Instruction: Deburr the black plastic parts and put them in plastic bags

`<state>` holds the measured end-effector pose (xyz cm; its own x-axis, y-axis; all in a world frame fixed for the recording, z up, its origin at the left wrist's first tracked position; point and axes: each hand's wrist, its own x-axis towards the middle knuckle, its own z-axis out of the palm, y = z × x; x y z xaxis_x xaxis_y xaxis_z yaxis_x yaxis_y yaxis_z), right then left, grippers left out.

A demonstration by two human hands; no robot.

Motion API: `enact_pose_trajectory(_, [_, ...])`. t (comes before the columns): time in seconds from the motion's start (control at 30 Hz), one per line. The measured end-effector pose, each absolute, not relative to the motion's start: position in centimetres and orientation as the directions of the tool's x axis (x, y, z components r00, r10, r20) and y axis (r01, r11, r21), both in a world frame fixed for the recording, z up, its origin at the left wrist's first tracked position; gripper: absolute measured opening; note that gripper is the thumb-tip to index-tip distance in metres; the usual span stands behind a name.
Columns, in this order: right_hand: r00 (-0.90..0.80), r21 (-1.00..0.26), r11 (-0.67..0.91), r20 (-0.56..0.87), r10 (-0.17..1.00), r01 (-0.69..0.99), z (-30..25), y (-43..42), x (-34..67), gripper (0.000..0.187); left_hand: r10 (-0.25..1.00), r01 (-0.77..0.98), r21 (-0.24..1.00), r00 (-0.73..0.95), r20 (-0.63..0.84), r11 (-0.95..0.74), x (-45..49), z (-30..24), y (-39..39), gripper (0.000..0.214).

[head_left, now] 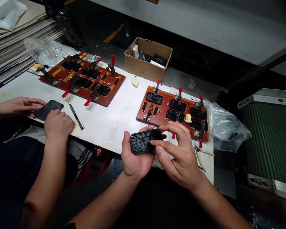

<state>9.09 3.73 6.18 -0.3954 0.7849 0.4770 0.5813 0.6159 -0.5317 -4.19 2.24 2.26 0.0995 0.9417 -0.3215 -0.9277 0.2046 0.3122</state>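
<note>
Left hand (133, 159) fingers wrapped under black plastic cover (145, 141), gripping it; right hand (181, 156) fingers pinching its near edge. Clamp fixture board (164, 111) on counter (105, 121) just beyond fingertips.

Left hand (133, 159) grips a black plastic part (145, 141) from below, ribbed side up; right hand (181, 156) pinches its right end, fingers on top. Landmark: red jig board (164, 106) with red-handled toggle clamps, just beyond the part on the white table sheet (105, 121). Black parts sit clamped in the board. Clear plastic bag (225, 127) right of the board. Cardboard box (147, 58) behind it, to the left. Second red jig board (83, 79) well left of it. Further left, a co-worker's hands (58, 122) hold another black part (49, 109); a blade (76, 116) lies just beside them.
</note>
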Motion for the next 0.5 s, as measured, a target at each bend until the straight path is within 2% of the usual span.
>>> enact_pose_trajectory(0.13, [-0.448,-0.527,0.645,0.465,0.764,0.553,6.5,3.5,8.9,0.022,0.930,-0.939,0.294,0.066,-0.361,0.181,-4.0,2.3,2.1,0.063])
enact_pose_trajectory(0.37, [-0.213,-0.560,0.505,0.504,0.837,0.657,7.2,3.9,11.1,0.022,0.945,-0.909,0.340,0.137,-0.298,0.239,-4.1,2.8,2.4,0.074])
enact_pose_trajectory(0.5, [-0.249,-0.574,0.474,0.429,0.868,0.667,7.1,4.2,11.3,0.024,0.940,-0.912,0.341,0.113,-0.322,0.227,-3.9,2.8,2.5,0.074])
